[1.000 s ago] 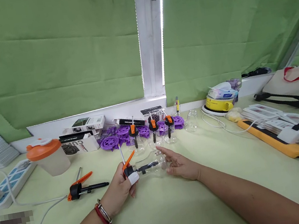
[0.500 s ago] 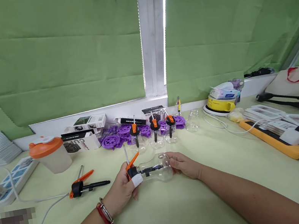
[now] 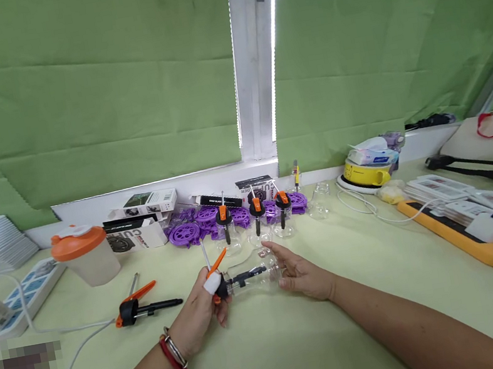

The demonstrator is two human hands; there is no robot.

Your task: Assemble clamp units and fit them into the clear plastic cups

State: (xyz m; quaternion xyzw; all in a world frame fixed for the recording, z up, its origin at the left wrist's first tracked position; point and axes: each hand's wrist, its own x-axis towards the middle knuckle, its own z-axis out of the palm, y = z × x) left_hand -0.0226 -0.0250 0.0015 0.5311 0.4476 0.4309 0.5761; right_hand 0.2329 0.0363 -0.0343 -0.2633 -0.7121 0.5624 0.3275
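Note:
Between my hands a clear dispenser bottle [image 3: 254, 280] lies on its side just above the table, its black tube inside. My left hand [image 3: 202, 297] grips the black pump top [image 3: 221, 285] at the bottle's mouth; its orange lever and thin metal spout stick up. A white wrap covers my left thumb. My right hand [image 3: 301, 271] is curled round the rounded base, thumb below and fingers above. Left of my left hand, another black pump top [image 3: 130, 312] with an orange lever rests on the table.
Three upright bottles with orange-levered tops [image 3: 259, 220] stand behind my hands, beside a bare clear bottle [image 3: 320, 200]. Behind them are purple wheel-like parts [image 3: 183, 235] and boxes [image 3: 136, 234]. An orange-lidded shaker [image 3: 90, 259], a white power strip [image 3: 28, 299] and an orange one [image 3: 460, 233] flank the table.
My left thumb has shifted from the bottle's neck up onto the black top. The fingers of my right hand have spread higher over the base.

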